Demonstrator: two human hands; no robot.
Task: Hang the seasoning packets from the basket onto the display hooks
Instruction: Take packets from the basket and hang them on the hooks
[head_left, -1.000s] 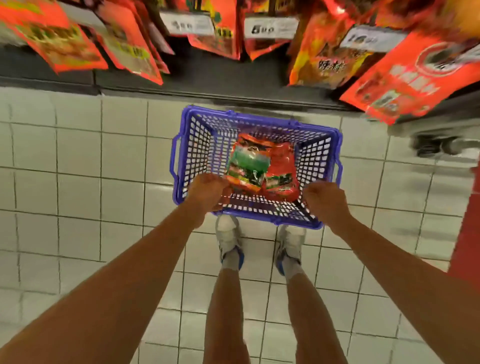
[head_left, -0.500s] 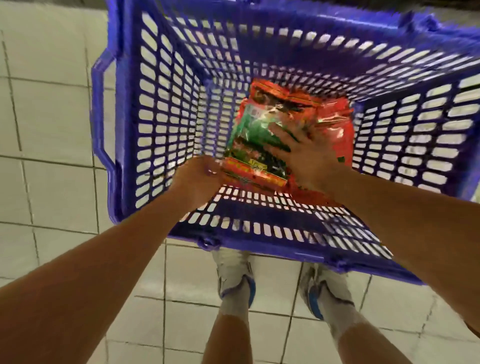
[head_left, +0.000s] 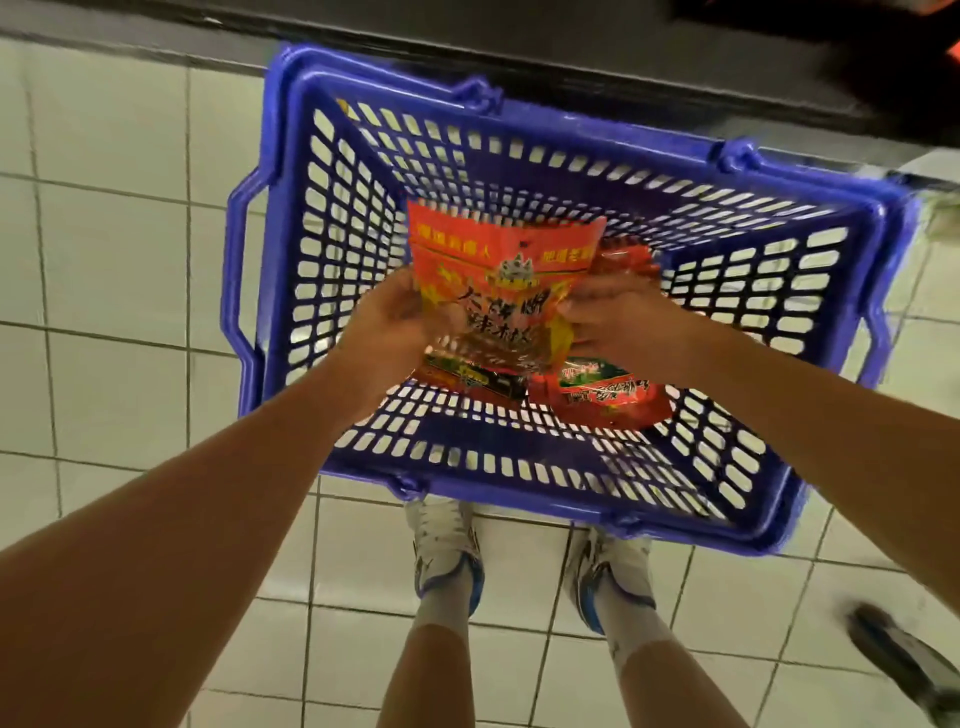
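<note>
A blue plastic basket (head_left: 291, 249) stands on the tiled floor in front of my feet. Both hands hold one orange-red seasoning packet (head_left: 501, 275) with black lettering, lifted above the basket floor. My left hand (head_left: 392, 317) grips its left edge, my right hand (head_left: 615, 312) grips its right edge. Under it lie a dark packet (head_left: 472, 379) and a red packet with a green label (head_left: 605, 395). No display hooks are in view.
A dark shelf base (head_left: 519, 67) runs across the top behind the basket. My two white and blue shoes (head_left: 447, 545) stand just before the basket. Another person's dark shoe (head_left: 904, 660) sits at the lower right on the white tiles.
My hands went from the basket's near rim down into it; both now hold an orange-red packet raised off the pile. The camera dropped closer, and the hanging packets left the view.
</note>
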